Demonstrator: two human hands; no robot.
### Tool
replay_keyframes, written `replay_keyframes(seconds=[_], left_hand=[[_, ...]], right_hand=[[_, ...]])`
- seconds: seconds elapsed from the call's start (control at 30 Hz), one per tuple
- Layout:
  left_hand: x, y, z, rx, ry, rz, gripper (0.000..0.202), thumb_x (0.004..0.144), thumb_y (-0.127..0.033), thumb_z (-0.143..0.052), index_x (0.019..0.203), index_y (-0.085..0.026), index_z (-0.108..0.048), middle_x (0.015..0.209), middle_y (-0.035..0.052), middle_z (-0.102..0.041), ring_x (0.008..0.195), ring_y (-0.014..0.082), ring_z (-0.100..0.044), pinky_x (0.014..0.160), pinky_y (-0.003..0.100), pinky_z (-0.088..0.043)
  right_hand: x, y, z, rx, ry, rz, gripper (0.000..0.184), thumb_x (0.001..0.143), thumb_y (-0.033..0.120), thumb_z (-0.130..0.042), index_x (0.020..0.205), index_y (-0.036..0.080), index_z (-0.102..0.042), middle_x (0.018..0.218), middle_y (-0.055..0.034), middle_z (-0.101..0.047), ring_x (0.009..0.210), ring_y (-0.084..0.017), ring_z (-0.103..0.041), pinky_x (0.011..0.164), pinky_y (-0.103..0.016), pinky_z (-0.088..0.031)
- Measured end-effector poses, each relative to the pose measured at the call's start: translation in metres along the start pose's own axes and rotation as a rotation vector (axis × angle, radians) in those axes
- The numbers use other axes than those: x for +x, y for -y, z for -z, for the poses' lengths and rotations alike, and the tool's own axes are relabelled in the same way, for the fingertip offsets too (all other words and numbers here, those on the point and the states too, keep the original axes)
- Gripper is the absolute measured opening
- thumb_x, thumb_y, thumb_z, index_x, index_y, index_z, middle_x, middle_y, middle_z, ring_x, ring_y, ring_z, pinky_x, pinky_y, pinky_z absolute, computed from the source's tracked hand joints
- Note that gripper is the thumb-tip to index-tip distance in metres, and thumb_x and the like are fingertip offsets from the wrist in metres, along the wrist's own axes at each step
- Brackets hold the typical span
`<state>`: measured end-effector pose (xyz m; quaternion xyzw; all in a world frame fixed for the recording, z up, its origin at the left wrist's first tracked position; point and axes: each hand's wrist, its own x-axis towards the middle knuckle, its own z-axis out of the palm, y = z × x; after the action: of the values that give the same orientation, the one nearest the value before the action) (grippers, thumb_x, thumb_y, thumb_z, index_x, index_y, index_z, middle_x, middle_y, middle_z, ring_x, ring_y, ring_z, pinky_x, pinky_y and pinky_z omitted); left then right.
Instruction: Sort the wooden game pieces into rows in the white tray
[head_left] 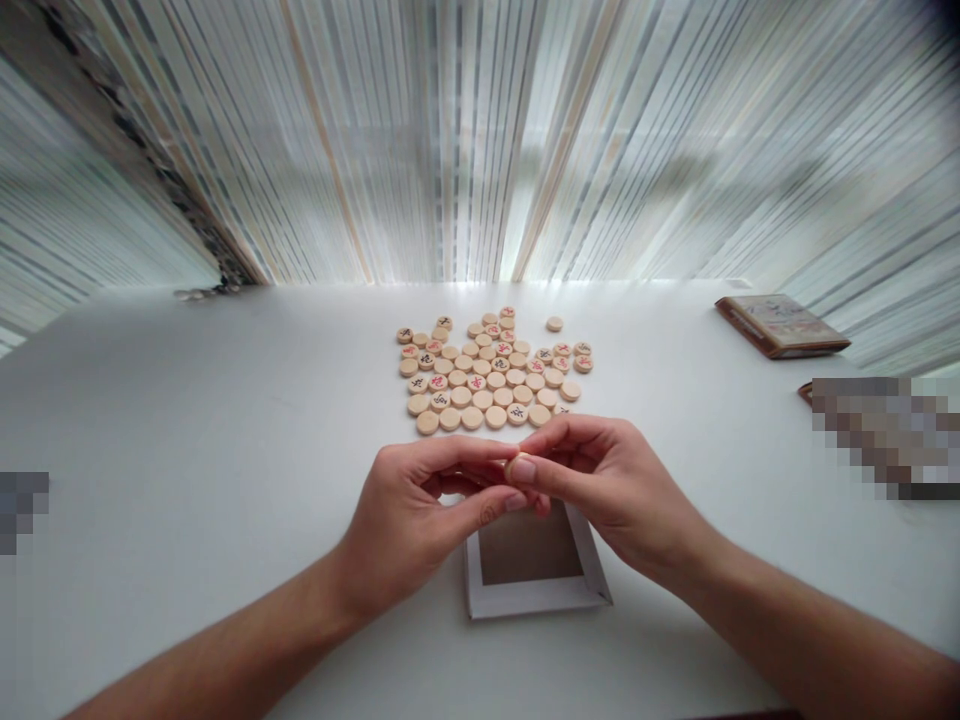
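My right hand (630,490) pinches a round wooden Chinese chess piece (513,467), its thumb over the near side. From the other side, the curled fingers of my left hand (420,500) meet it, with the left thumb below. Fingers cover most of this piece. Just beyond the hands, many Chinese chess pieces (472,418) lie flat in a tight cluster on the white table. Some show red or black characters, others bare wood. Beneath my hands sits a shallow white-rimmed box (525,600) with a brown inside, its far part hidden by my fingers.
A single wooden disc (554,324) lies apart at the cluster's far right. Toward the right stands a flat brown-edged box (784,325), with a pixelated object (885,435) nearer. Striped curtains (480,140) hang behind the table (225,420). Another blurred-out item (19,510) is at the left edge.
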<state>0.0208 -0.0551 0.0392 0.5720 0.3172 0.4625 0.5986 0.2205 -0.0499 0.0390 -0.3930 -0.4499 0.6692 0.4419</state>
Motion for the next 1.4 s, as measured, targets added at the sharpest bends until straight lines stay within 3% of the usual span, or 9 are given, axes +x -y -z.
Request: replay_keyframes(seconds=[0.23,0.37,0.6,0.73,0.87,0.97,1.07,1.27,1.4], left_hand=[[0.0018,-0.0023,-0.0041,-0.075,-0.053,0.065,0.023,0.085,-0.011,-0.088,0.107,-0.019,-0.086,0.09,0.0039,-0.087,0.081,0.02,-0.086,0.081,0.024,-0.071],[0.0043,-0.0048,-0.0046,-0.133,-0.057,0.099,0.02,0.086,-0.019,-0.089,0.106,-0.017,-0.086,0.086,0.006,-0.087,0.076,0.0212,-0.085,0.076,0.026,-0.072],[0.0023,-0.0023,-0.0017,-0.022,-0.106,0.074,0.013,0.089,-0.018,-0.084,0.102,-0.016,-0.086,0.087,0.0071,-0.087,0.076,0.0207,-0.084,0.072,0.025,-0.071],[-0.0003,-0.0006,-0.0026,0.019,-0.08,0.029,0.01,0.091,-0.015,-0.082,0.101,-0.016,-0.084,0.093,0.0074,-0.087,0.08,0.0198,-0.085,0.077,0.024,-0.071],[-0.0013,0.0,-0.004,0.022,-0.029,0.017,0.011,0.094,-0.018,-0.08,0.104,-0.015,-0.08,0.096,0.0096,-0.087,0.085,0.0238,-0.085,0.082,0.031,-0.073],[-0.0008,-0.0002,-0.004,0.006,-0.016,0.031,0.014,0.094,-0.019,-0.08,0.107,-0.014,-0.078,0.097,0.0097,-0.087,0.089,0.0258,-0.086,0.085,0.035,-0.073],[0.0001,-0.0008,-0.0032,-0.011,-0.056,0.047,0.017,0.091,-0.018,-0.083,0.106,-0.015,-0.078,0.094,0.0078,-0.087,0.087,0.0238,-0.086,0.083,0.031,-0.072],[0.0021,-0.0016,-0.0013,-0.036,-0.109,0.085,0.018,0.088,-0.022,-0.087,0.102,-0.013,-0.079,0.09,0.0087,-0.087,0.082,0.0246,-0.086,0.079,0.032,-0.073],[0.0036,-0.0027,-0.0002,-0.027,-0.14,0.059,0.017,0.084,-0.02,-0.091,0.098,-0.016,-0.083,0.09,0.0064,-0.087,0.08,0.02,-0.085,0.077,0.025,-0.071]], right_hand=[[0.0005,0.0003,0.0007,-0.016,0.047,0.036,0.019,0.087,0.036,-0.09,0.089,0.017,-0.086,0.072,-0.0035,-0.078,0.063,-0.011,-0.068,0.063,-0.022,-0.056],[-0.0006,0.0016,-0.0017,0.041,0.044,0.009,0.027,0.076,0.029,-0.098,0.097,0.018,-0.086,0.077,-0.0034,-0.08,0.072,-0.014,-0.074,0.067,-0.021,-0.06],[-0.001,0.003,-0.0058,0.136,0.02,-0.067,0.043,0.054,0.025,-0.108,0.086,0.018,-0.08,0.081,-0.0033,-0.083,0.076,-0.019,-0.08,0.077,-0.029,-0.068],[-0.0014,0.0008,-0.0044,0.12,0.002,-0.064,0.041,0.054,0.025,-0.108,0.083,0.018,-0.08,0.079,-0.002,-0.082,0.073,-0.019,-0.079,0.073,-0.028,-0.067],[-0.0012,-0.0007,-0.0013,0.042,-0.008,-0.011,0.029,0.066,0.029,-0.103,0.082,0.017,-0.082,0.073,-0.0022,-0.079,0.065,-0.013,-0.071,0.06,-0.021,-0.058],[-0.0003,-0.0001,-0.0004,0.0,0.016,0.018,0.019,0.079,0.033,-0.096,0.083,0.017,-0.085,0.073,-0.003,-0.078,0.063,-0.01,-0.067,0.062,-0.02,-0.056],[0.0,0.0008,-0.0009,0.005,0.013,0.014,0.022,0.085,0.039,-0.09,0.088,0.018,-0.087,0.075,-0.0047,-0.08,0.065,-0.012,-0.069,0.065,-0.022,-0.058],[-0.0014,-0.0006,-0.0016,0.051,-0.035,0.003,0.026,0.076,0.033,-0.097,0.098,0.021,-0.088,0.078,-0.0038,-0.081,0.07,-0.015,-0.073,0.069,-0.025,-0.063],[-0.0011,-0.0001,-0.0024,0.053,-0.039,0.013,0.032,0.068,0.029,-0.102,0.095,0.021,-0.086,0.084,-0.0046,-0.082,0.073,-0.017,-0.076,0.07,-0.028,-0.066]])
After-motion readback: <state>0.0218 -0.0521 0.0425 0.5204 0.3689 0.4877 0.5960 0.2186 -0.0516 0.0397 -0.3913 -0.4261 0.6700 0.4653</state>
